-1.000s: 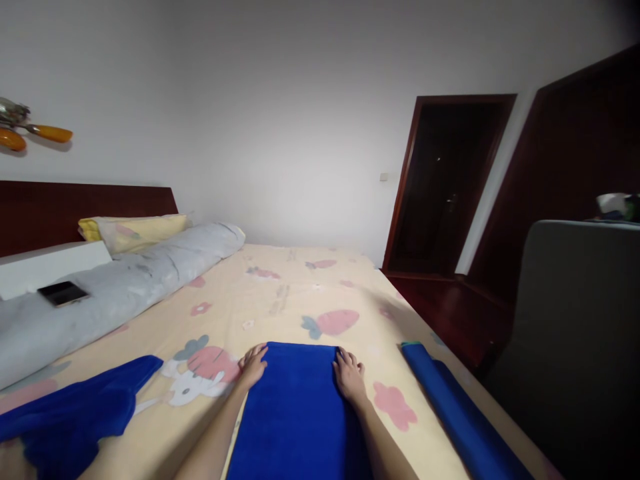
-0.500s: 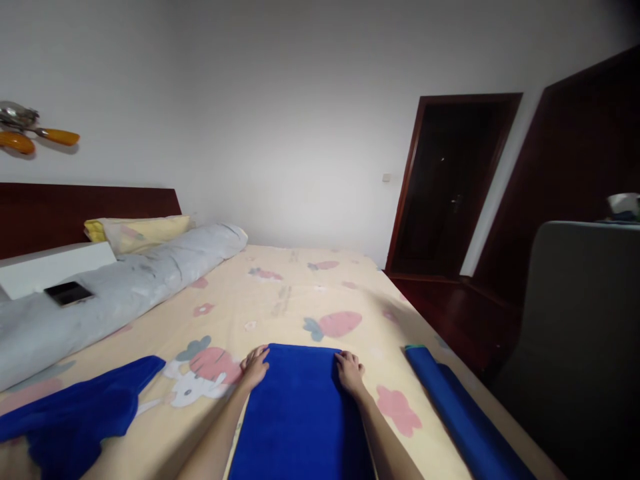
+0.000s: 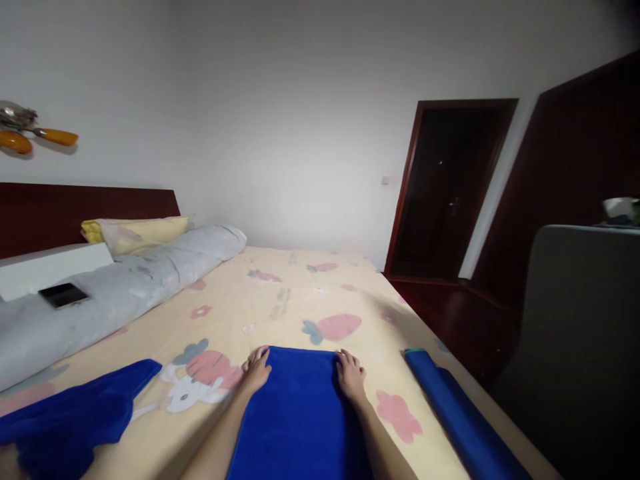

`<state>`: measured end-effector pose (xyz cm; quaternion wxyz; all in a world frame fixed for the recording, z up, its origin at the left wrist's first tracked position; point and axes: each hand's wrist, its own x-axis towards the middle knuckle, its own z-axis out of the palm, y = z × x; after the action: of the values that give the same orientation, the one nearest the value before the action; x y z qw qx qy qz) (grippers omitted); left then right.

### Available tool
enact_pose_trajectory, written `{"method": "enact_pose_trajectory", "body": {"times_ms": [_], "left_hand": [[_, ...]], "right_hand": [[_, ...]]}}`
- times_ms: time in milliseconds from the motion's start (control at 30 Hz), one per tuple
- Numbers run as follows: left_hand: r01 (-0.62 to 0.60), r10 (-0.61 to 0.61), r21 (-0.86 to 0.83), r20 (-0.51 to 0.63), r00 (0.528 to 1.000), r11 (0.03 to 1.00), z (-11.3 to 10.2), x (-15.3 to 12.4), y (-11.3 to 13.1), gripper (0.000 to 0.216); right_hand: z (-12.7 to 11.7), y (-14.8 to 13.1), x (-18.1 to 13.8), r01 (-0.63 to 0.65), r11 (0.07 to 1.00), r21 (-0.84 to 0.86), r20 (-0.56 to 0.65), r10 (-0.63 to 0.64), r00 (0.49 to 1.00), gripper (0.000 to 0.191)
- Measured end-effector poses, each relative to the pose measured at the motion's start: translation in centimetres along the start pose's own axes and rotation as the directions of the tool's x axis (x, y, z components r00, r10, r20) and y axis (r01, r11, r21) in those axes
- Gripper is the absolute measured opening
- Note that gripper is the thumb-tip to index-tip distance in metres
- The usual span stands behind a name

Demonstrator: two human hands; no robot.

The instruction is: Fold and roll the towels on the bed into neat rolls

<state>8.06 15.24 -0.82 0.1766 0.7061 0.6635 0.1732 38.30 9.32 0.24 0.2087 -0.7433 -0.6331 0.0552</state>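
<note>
A blue towel (image 3: 300,413) lies flat on the bed in front of me, its far edge straight and its near end cut off by the frame. My left hand (image 3: 257,368) is closed on the far left corner. At the far right corner, my right hand (image 3: 351,372) grips the edge, its other fingers bent outward over the sheet. To the left lies a crumpled blue cloth (image 3: 80,420). On the right, a long folded blue towel (image 3: 465,417) with a green edge runs along the bed's side.
The bed has a cream sheet (image 3: 285,313) with carrot and rabbit prints. A long grey bolster (image 3: 150,273), a phone (image 3: 64,295), a white box (image 3: 55,267) and a yellow pillow (image 3: 145,235) are by the headboard (image 3: 90,207). A grey chair back (image 3: 580,320) stands at right.
Both hands stay at the far corners of the towel, with only slight finger movement. The view has shifted a little.
</note>
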Motion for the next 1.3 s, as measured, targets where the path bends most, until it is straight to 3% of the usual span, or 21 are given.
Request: {"method": "enact_pose_trajectory", "body": {"times_ms": [300, 700, 900, 1067, 1167, 1300], "left_hand": [[0.062, -0.062, -0.003, 0.01, 0.998, 0.998, -0.6, 0.6, -0.7, 0.057], [-0.05, 0.046, -0.083, -0.048, 0.998, 0.995, -0.9, 0.7, -0.6, 0.062], [-0.01, 0.01, -0.018, -0.014, 1.0, 1.0, -0.6, 0.4, 0.4, 0.064], [0.021, -0.019, 0.085, -0.022, 1.0, 0.996, -0.4, -1.7, 1.9, 0.061], [-0.11, 0.128, 0.207, -0.077, 0.989, 0.972, 0.8, -4.1, 3.8, 0.061], [-0.359, 0.375, 0.315, 0.01, 0.927, 0.879, 2.9, -8.1, 5.7, 0.056]], "right_hand": [[0.8, 0.1, 1.2, -0.067, 0.995, 0.069, 0.058, 0.063, 0.996, 0.045], [-0.2, -0.1, 0.3, 0.025, 1.0, -0.014, 0.017, -0.025, 1.0, 0.057], [-0.5, -0.6, 0.1, 0.039, 0.996, -0.08, 0.035, -0.037, 0.999, 0.053], [-0.8, -1.3, -0.4, 0.023, 0.99, -0.141, 0.089, -0.011, 0.996, 0.05], [-0.4, -3.6, -2.0, 0.069, 0.986, -0.15, 0.069, -0.059, 0.996, 0.053], [1.1, -6.7, -6.1, 0.329, 0.944, -0.015, 0.136, -0.324, 0.936, 0.054]]}}
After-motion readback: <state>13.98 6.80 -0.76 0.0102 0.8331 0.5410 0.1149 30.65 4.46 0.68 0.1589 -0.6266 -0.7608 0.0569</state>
